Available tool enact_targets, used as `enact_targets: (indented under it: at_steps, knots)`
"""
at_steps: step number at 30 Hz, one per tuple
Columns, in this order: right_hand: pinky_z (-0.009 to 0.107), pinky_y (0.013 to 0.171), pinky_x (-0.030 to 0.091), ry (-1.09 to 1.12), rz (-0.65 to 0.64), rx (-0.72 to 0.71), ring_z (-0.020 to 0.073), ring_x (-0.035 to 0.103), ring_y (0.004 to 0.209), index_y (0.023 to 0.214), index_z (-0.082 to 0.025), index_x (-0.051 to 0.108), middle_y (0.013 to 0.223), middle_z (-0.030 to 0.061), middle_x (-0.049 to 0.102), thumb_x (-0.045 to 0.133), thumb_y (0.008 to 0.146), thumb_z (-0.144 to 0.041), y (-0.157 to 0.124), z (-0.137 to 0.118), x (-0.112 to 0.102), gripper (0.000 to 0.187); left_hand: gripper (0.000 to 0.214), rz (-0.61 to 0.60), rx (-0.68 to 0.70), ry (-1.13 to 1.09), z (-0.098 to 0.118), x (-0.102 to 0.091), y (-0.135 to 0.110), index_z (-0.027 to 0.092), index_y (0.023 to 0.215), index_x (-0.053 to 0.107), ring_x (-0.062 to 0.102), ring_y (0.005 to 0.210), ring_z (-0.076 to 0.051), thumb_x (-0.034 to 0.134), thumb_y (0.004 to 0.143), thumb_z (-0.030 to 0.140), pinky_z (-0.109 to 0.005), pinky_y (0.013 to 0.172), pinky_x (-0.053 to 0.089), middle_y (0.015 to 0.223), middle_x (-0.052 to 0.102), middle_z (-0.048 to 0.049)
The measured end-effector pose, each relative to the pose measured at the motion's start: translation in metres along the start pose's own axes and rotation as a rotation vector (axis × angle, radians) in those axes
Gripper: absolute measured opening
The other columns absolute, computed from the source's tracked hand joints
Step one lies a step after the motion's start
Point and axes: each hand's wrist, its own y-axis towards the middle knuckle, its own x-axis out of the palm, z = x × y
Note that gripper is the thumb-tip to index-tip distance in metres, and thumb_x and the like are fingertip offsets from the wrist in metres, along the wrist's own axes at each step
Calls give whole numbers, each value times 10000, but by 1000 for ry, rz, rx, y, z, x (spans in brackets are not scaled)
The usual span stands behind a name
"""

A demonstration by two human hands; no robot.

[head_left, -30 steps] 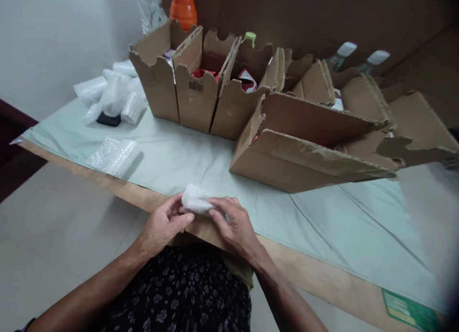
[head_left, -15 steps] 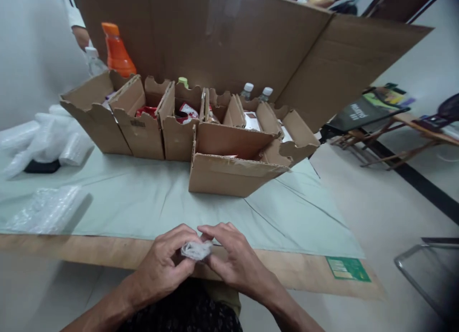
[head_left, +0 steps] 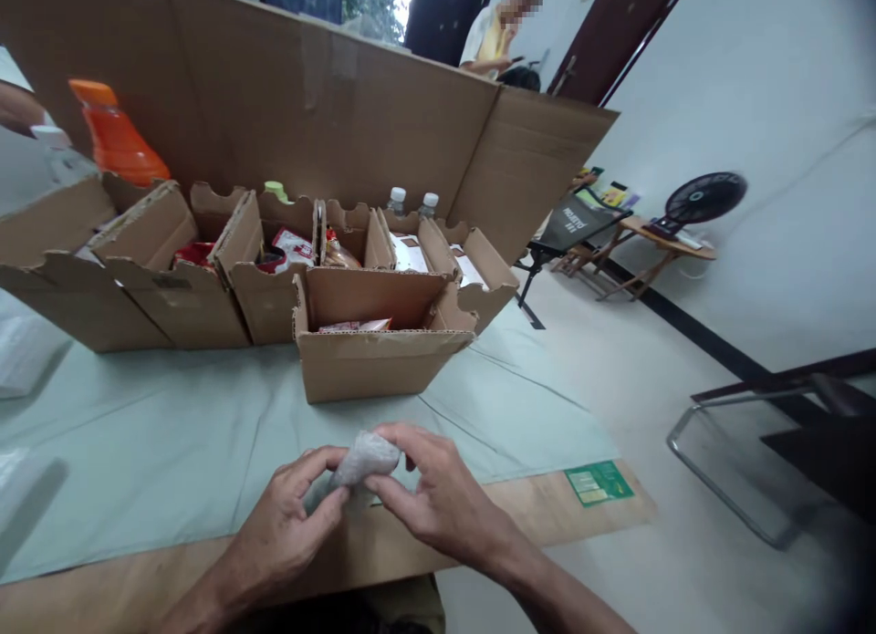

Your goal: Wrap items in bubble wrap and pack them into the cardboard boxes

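Between both hands is a small bundle wrapped in translucent bubble wrap [head_left: 370, 458], held above the table's near edge. My left hand [head_left: 291, 506] pinches its lower left end between thumb and fingers. On the upper right side, my right hand [head_left: 434, 488] grips it with thumb and forefinger. What lies inside the wrapping cannot be made out. Just beyond the hands stands a cardboard box [head_left: 373, 369] with packets inside. Behind it is a row of open cardboard boxes [head_left: 195, 310] holding red and white packets.
A tall cardboard panel [head_left: 328, 96] stands behind the boxes. An orange bottle [head_left: 119, 141] and clear bottles [head_left: 428, 203] rise behind the row. Bubble wrap [head_left: 24, 351] lies at the left. A metal-framed chair [head_left: 712, 474] is at right. A person [head_left: 489, 41] is beyond the panel.
My view has swung to the right. The wrapped bundle has been tilted, now showing its long side instead of its crumpled end. Both hands still hold it.
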Motion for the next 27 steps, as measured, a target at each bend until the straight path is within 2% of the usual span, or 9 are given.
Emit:
enact_targets:
  at_steps: [3, 7, 11, 13, 14, 17, 21, 23, 27]
  knots:
    - [300, 835, 540, -29, -121, 16, 179, 701, 905, 1118, -240, 686, 1025, 7, 770, 731, 825, -177, 3, 1, -7, 303, 204, -28, 29, -8, 1, 0, 3, 234, 981, 730, 722, 752, -162, 550, 898, 186, -241, 698, 576, 868, 772, -2]
    - [246, 671, 513, -13, -153, -22, 136, 672, 728, 956, -246, 700, 855, -29, 751, 590, 867, -109, 14, -6, -38, 197, 221, -59, 35, -87, -4, -1, 5, 250, 1068, 730, 742, 819, -179, 596, 893, 231, -243, 726, 592, 906, 776, -9]
    - [300, 689, 510, -199, 290, -71, 166, 659, 773, 992, -263, 689, 900, 5, 731, 656, 891, -261, 44, -21, -107, 106, 406, 95, -41, -179, -28, -1, 2, 258, 1299, 667, 762, 967, -238, 647, 908, 368, -320, 828, 628, 1062, 787, -84]
    - [319, 668, 481, -363, 461, -71, 167, 630, 743, 969, -247, 688, 874, 14, 714, 687, 873, -326, 69, -22, -136, 124, 346, 159, -105, -174, -39, 2, 0, 248, 1239, 698, 774, 918, -235, 628, 928, 381, -298, 745, 639, 1018, 795, -91]
    - [309, 632, 453, -441, 469, -58, 154, 604, 692, 945, -234, 686, 823, 7, 700, 687, 862, -324, 83, -20, -145, 122, 304, 173, -126, -158, -42, 5, 0, 246, 1188, 718, 779, 889, -232, 628, 928, 376, -282, 701, 639, 985, 799, -85]
    - [271, 555, 369, -703, 236, 37, 128, 546, 599, 857, -207, 690, 698, -12, 668, 662, 821, -233, 126, -4, -147, 53, 215, 163, -82, -83, -45, 11, 1, 251, 1088, 742, 782, 827, -209, 648, 906, 314, -258, 696, 643, 911, 803, -54]
    - [279, 561, 360, -1108, -197, 130, 190, 638, 718, 653, -197, 681, 753, 65, 734, 687, 768, -168, 171, 21, -116, 118, 206, 169, 76, 13, -46, 17, 6, 254, 1072, 716, 766, 764, -170, 648, 883, 213, -219, 693, 632, 877, 791, -31]
    - [288, 542, 349, -1193, -359, 170, 207, 658, 680, 632, -200, 687, 696, 76, 723, 681, 783, -185, 184, 26, -102, 151, 247, 161, 141, 47, -50, 18, 7, 256, 1106, 687, 759, 769, -169, 643, 876, 177, -222, 688, 630, 882, 786, -25]
    - [297, 573, 388, -1202, -455, 145, 229, 696, 663, 778, -193, 738, 667, 77, 724, 646, 842, -226, 197, 23, -89, 117, 317, 95, 216, 75, -62, 22, 3, 243, 1166, 637, 743, 793, -182, 641, 869, 134, -259, 709, 628, 904, 774, -36]
